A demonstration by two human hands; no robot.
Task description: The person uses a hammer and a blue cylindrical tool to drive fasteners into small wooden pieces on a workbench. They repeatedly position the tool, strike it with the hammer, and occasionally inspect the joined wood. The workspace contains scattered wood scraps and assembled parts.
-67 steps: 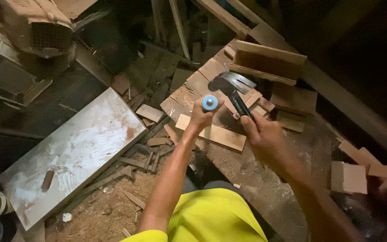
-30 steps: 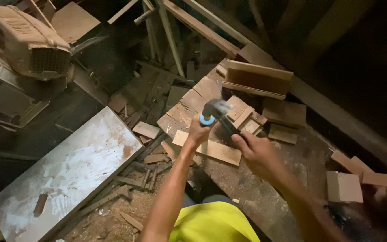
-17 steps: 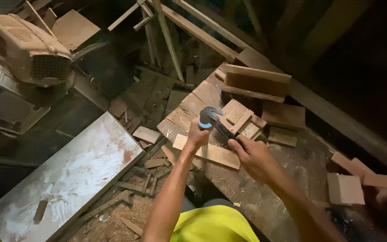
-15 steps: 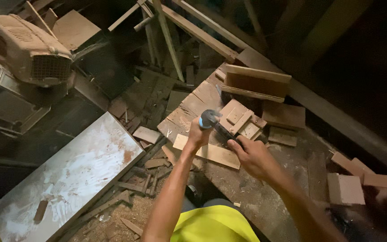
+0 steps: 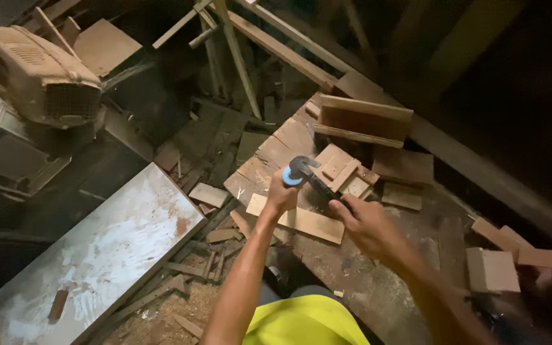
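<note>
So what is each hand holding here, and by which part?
The right hand grips a hammer by its dark handle. The left hand holds a small blue round object by its lower part, just under the hammer's head.

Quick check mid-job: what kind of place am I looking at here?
Most likely a rough woodworking shop: offcut boards litter the bench, sawdust covers the floor, and a dusty machine sits at the left.
</note>
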